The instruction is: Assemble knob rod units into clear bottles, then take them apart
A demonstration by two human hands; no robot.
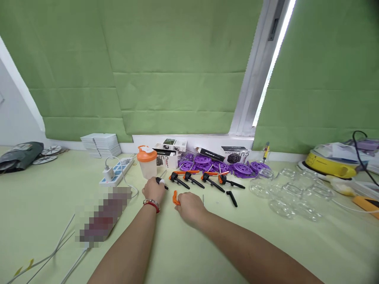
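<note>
Left hand (154, 190) clenched on a black part (161, 182), just below the orange-lidded shaker bottle (147, 161). Right hand (189, 206) grasping an orange piece (175, 198) against the pale green worktop (44, 197). Beyond both grips, black-and-orange clamps (207, 180) in a row, purple discs (222, 165) behind, clear glass jars (291, 193) well right.

Tabletop (266, 244): smooth, matt, pale green. Shaker bottle (147, 162): translucent plastic, glossy orange plastic lid. Purple discs (204, 161): plastic. Jars (291, 193): clear, glossy, glass-like. Blinds (177, 71): matt green cloth. Orange piece (175, 198) at right hand: smooth plastic. Boxes (174, 144): printed cardboard.
</note>
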